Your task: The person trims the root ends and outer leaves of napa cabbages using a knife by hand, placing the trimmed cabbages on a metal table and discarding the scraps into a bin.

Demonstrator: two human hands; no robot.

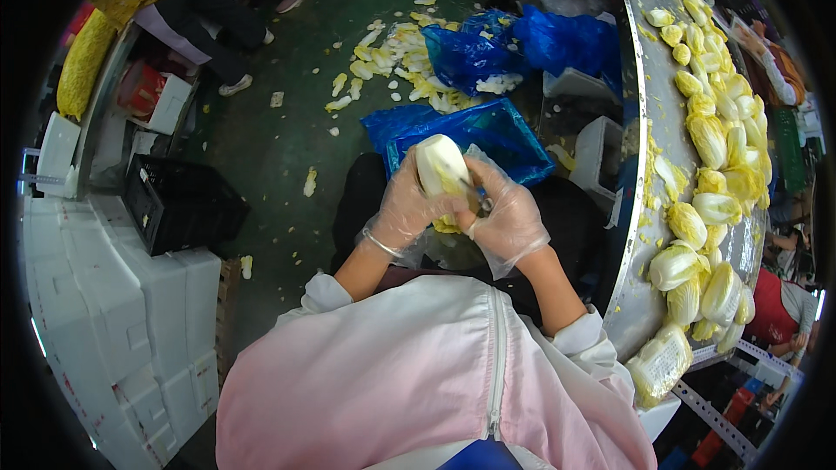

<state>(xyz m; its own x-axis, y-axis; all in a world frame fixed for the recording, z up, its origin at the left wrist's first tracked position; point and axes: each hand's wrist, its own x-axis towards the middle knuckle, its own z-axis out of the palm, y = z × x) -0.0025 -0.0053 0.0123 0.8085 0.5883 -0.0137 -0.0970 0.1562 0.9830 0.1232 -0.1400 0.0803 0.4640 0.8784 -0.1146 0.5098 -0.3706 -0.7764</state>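
Note:
A small head of napa cabbage [442,160] is held above my lap, its pale base end pointing away from me. My left hand [406,202], in a clear plastic glove with a bangle at the wrist, wraps around its left side. On the other side my right hand [508,217], gloved likewise, grips a small metal tool [485,204] against the cabbage. Fingers hide most of that tool, so its exact kind is unclear. Yellow leaf ends show below the hands. Just beyond them sits a crate lined with blue plastic [503,137].
Many cabbages [708,137] lie on a metal table [643,300] to my right. Trimmed leaves [405,52] cover the floor ahead, beside blue plastic bags [562,39]. A black crate [186,202] rests on white foam boxes [117,287] at left. Other people stand around the edges.

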